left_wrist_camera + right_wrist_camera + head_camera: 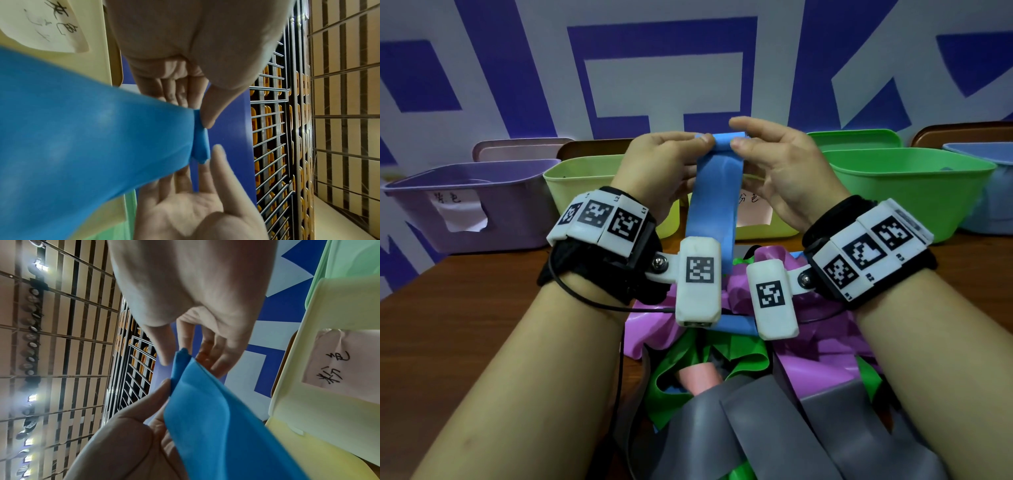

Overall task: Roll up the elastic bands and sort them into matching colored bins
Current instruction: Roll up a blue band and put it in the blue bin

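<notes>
A blue elastic band [717, 192] hangs upright in front of me, and both hands hold its top end. My left hand [705, 138] pinches the left corner of the small folded roll [722, 138] between thumb and fingers. My right hand [739, 133] pinches the right corner. In the left wrist view the left hand [195, 112] pinches the rolled end [200, 146] of the blue band [82, 129]. In the right wrist view the right hand [183, 358] has its thumb in front of the blue band [216, 418] and its fingers behind. The band's lower end drops into the pile below.
A row of bins stands at the back of the wooden table [465, 308]: purple bin [482, 212], yellow bin [582, 181], green bin [911, 192], light blue bin [989, 192]. A tangled pile of purple bands [815, 359], green bands [678, 373] and grey bands [774, 431] lies under my wrists.
</notes>
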A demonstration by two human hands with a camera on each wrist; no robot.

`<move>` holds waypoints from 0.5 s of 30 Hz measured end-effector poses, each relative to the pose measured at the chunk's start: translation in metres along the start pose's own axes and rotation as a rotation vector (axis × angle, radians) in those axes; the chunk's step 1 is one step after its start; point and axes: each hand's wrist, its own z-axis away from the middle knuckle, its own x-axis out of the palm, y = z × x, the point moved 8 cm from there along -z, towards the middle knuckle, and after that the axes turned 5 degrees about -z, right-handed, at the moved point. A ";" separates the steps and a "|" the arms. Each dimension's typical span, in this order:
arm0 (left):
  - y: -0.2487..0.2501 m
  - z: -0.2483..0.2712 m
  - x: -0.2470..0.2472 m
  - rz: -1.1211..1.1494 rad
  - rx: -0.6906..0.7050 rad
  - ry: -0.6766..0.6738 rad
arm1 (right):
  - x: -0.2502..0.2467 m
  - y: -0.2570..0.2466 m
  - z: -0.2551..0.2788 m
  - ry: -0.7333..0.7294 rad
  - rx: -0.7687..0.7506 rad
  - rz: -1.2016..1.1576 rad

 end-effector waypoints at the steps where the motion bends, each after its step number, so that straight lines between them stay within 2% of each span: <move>1: 0.000 0.000 -0.001 0.009 -0.003 -0.002 | 0.000 0.001 0.001 0.007 0.020 0.006; 6: 0.004 0.001 0.002 0.021 0.011 -0.027 | -0.002 0.003 -0.001 0.038 0.000 0.106; 9: 0.003 0.001 0.004 0.023 0.008 -0.044 | -0.006 0.001 -0.003 0.071 -0.038 0.072; 15: -0.002 0.000 0.001 -0.007 -0.031 -0.026 | -0.002 -0.001 -0.001 0.006 -0.058 0.054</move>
